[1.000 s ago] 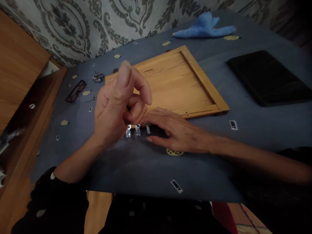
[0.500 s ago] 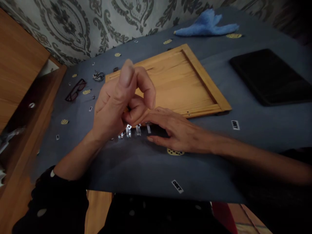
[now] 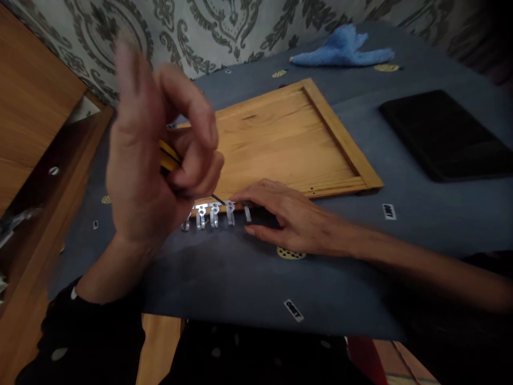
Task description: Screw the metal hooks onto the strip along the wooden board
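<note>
My left hand [image 3: 148,144] is raised over the left part of the wooden panel [image 3: 272,139], fingers wrapped around a screwdriver [image 3: 168,156] with a yellow and black handle. The dark shaft comes out below the fingers and points at a row of silver metal hooks [image 3: 214,216] along the panel's near edge. Its tip is close to one hook's mounting plate. My right hand [image 3: 292,216] lies over the near edge to the right of that tip. Its fingers are stretched out, fingertips at the hooks, and the thumb is apart from them. It partly covers the rightmost hook.
A blue cloth [image 3: 344,49] lies at the back of the table [image 3: 240,283]. To the right is a black tablet-like slab [image 3: 449,136]. A wooden cabinet with an open drawer [image 3: 52,187] stands at the left, and a patterned wall [image 3: 224,27] rises behind.
My left hand has moved up and to the left and looks larger, uncovering the screwdriver's handle and shaft and more hooks. The right hand has barely moved.
</note>
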